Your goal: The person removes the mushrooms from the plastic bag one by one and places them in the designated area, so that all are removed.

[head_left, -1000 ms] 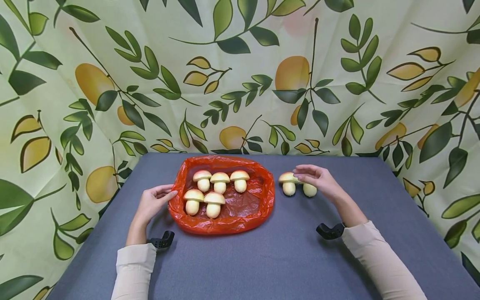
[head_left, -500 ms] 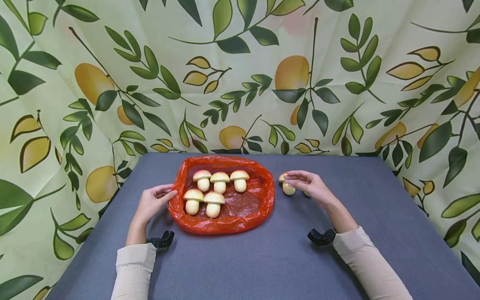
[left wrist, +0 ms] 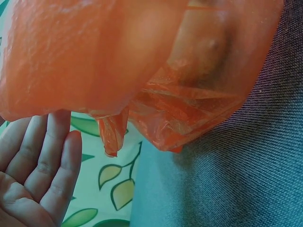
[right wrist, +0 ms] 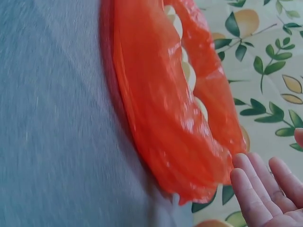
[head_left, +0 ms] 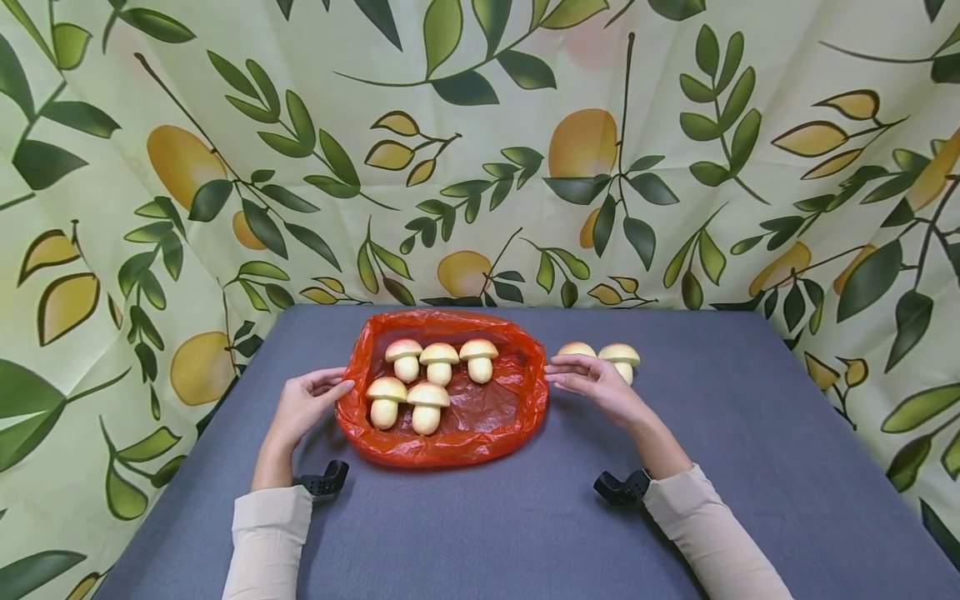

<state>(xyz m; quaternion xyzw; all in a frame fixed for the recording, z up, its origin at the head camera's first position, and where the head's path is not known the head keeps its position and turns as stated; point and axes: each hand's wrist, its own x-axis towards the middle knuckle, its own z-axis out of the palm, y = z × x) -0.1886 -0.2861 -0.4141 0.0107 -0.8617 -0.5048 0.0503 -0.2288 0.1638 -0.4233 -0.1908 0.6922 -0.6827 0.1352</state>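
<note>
A red plastic bag [head_left: 450, 454] with a rolled rim lies on the table, several toy mushrooms [head_left: 427, 408] inside it. My left hand [head_left: 302, 410] touches the bag's left rim; in the left wrist view its nearly straight fingers [left wrist: 43, 161] reach the red plastic [left wrist: 85, 61]. At the opposite rim is my right hand [head_left: 600, 390], fingers extended, their tips at the bag. The right wrist view shows these fingers [right wrist: 258, 184] beside the bag's end [right wrist: 161, 104], holding nothing.
Two more mushrooms [head_left: 619, 357] stand behind my right hand, one partly hidden by it. The grey table [head_left: 480, 533] ends at a leaf-patterned cloth [head_left: 495, 217]. Black wrist devices [head_left: 622, 488] sit under both wrists.
My right hand has moved left, from in front of the two mushrooms to the bag's right rim, uncovering the right-hand mushroom. My left hand has stayed at the left rim.
</note>
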